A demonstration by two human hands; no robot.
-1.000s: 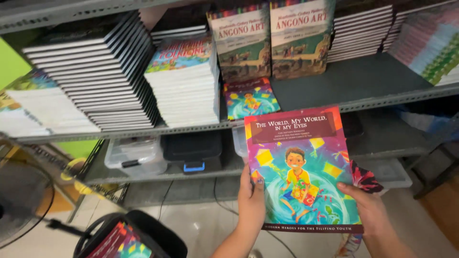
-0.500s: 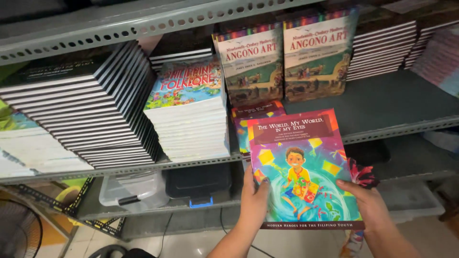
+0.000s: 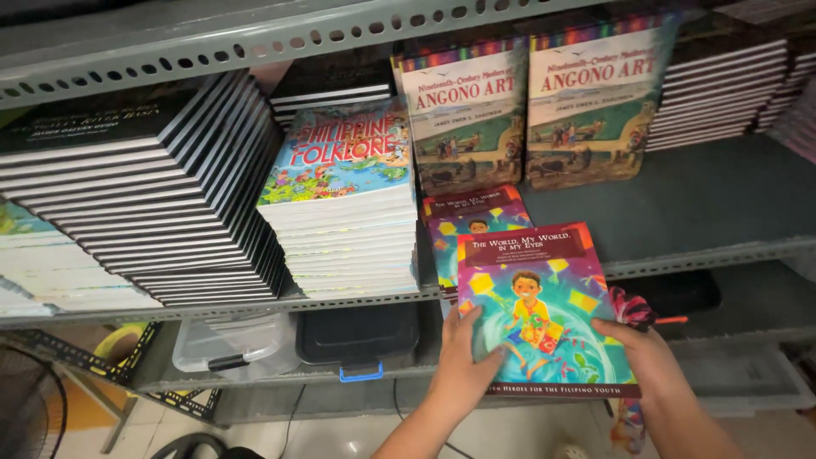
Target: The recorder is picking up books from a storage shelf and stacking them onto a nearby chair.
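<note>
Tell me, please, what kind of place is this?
Probably a book stockroom or warehouse. Grey metal shelves hold tall stacks of identical books, and plastic bins sit on the lower shelf. Both hands, left and right, hold one colourful book.

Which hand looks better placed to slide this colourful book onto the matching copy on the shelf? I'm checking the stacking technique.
Probably the left hand: it lies flat on the colourful book, directly below the matching copy on the shelf. The right hand grips the outer edge along with a dark cloth.

Bare forearms; no sleeves visible
</note>
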